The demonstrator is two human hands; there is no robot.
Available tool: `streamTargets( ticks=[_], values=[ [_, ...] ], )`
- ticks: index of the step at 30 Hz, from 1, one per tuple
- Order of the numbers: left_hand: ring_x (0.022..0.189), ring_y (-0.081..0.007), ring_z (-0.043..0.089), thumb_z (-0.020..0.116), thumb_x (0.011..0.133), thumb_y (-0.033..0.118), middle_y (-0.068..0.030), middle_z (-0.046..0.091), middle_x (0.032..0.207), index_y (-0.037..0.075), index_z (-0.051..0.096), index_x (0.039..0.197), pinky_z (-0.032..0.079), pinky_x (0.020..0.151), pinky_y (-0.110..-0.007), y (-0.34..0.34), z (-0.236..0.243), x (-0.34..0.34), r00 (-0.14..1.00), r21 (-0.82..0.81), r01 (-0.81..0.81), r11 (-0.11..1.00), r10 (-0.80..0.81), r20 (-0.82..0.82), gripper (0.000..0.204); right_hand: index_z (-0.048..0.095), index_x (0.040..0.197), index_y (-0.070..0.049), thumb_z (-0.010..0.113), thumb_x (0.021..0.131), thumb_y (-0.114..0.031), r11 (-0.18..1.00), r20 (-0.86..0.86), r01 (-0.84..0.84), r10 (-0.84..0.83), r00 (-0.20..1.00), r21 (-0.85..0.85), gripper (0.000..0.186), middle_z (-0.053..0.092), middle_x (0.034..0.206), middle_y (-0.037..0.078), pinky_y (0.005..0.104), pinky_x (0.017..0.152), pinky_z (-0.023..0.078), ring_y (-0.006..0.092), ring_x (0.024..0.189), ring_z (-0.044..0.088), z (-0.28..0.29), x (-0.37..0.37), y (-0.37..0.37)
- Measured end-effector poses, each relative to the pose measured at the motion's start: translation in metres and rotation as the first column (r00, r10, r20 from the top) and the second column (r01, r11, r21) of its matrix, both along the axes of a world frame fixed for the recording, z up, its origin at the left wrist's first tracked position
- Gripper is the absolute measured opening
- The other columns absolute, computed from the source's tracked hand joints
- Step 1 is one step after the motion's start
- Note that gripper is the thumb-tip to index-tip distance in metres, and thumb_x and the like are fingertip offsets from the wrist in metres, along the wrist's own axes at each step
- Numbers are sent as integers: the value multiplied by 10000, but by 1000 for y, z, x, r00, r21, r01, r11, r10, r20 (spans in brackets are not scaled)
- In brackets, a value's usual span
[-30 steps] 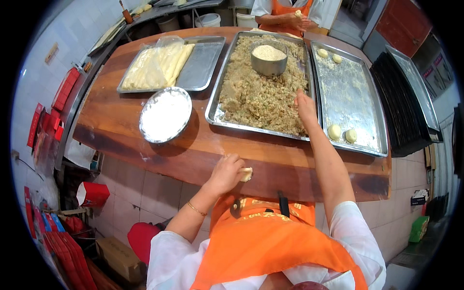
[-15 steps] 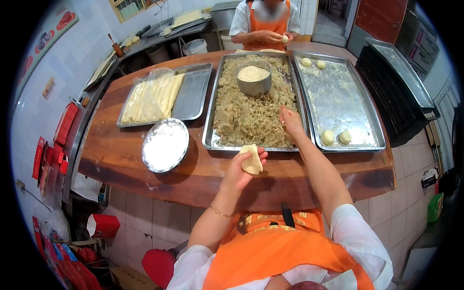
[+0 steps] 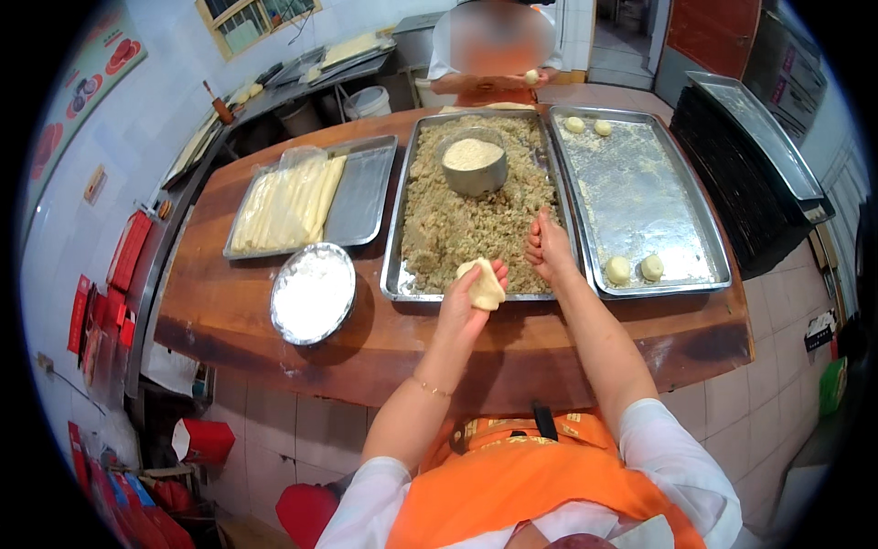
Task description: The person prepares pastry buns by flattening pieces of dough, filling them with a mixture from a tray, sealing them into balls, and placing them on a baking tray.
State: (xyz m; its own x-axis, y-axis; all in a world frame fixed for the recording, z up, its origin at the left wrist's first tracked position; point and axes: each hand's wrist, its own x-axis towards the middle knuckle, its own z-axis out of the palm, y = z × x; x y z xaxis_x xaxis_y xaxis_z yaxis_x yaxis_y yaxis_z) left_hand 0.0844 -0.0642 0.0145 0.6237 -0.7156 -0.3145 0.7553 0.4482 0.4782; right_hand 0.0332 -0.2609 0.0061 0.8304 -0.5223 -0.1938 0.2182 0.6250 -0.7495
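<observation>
1. Bare metal shows along the rim of the big filling tray (image 3: 391, 274), heaped with crumbly brownish filling (image 3: 439, 229).
2. Sitting in that heap is a round, straight-sided metal pan (image 3: 476, 180) of pale crumbs (image 3: 472, 154).
3. The left hand (image 3: 471, 295), half curled, cradles a flattened dough wrapper (image 3: 487, 288) over the tray's front edge, its thumb on the dough.
4. The right hand (image 3: 549, 249) is over the filling's right side, fingers curled in; I can't tell whether it grips anything.
5. Just right, a crumb-dusted tray (image 3: 631, 215) carries four dough balls (image 3: 618, 270), two at each end.
6. At left, a shallow tray (image 3: 366, 188) has long dough strips (image 3: 283, 206) in its left half, partly under clear plastic (image 3: 302, 169).
7. Nearer me, a round metal bowl (image 3: 338, 329) brims with white powder (image 3: 314, 288) on the wooden table (image 3: 210, 302).
8. Across it, a co-worker in an orange apron (image 3: 494, 87) holds a small dough ball (image 3: 531, 77).
</observation>
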Motion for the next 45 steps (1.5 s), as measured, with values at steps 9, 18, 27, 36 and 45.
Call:
streamTargets(
  ticks=[9, 18, 27, 36, 45],
  values=[
    [1195, -281, 590, 366, 1102, 230, -169, 558, 1313, -6, 455, 1345, 517, 1013, -443, -66, -8, 14, 1000, 17, -18, 1000, 18, 15, 351, 549, 1172, -64, 545, 1027, -287, 537, -46, -26, -23, 999, -843, 266, 626, 1182, 124, 396, 960, 471, 257, 1146, 614, 35, -4, 38],
    [1164, -252, 598, 451, 1070, 181, -121, 600, 1259, 18, 523, 1302, 505, 1016, -409, -60, -10, 17, 998, -121, 65, 991, -67, -14, 293, 571, 1391, -148, 682, 899, -165, 15, -351, -351, -72, 933, -936, 504, 540, 1322, 170, 407, 1000, 437, 281, 1151, 589, 65, -33, 34],
    [1116, -222, 614, 490, 1051, 125, -103, 611, 1221, 0, 532, 1264, 514, 982, -382, -53, -25, 16, 914, 49, 69, 996, -83, 397, 250, 678, 1030, -4, 773, 785, 15, 40, 14, 21, -168, 986, -999, 264, 637, 897, 97, 298, 654, 539, 173, 729, 661, 35, -28, 53],
    [1120, -261, 618, 257, 1112, 378, -155, 626, 1231, -28, 552, 1295, 501, 1011, -415, -49, 15, 14, 927, -205, -24, 979, 98, 362, 535, 709, 1021, -32, 775, 832, -57, 433, -17, 57, -165, 986, -899, 202, 680, 922, 107, 307, 693, 549, 167, 791, 680, 75, -26, 69],
    [983, -233, 649, 554, 1040, 323, -94, 681, 1059, 83, 639, 1059, 560, 888, -419, -53, -19, 9, 962, -103, -202, 974, 177, -208, 255, 653, 1243, -99, 749, 822, -97, 189, 40, 76, -185, 982, -979, 432, 590, 1204, 160, 387, 1007, 491, 303, 1166, 587, 63, -35, 65]
  ],
)
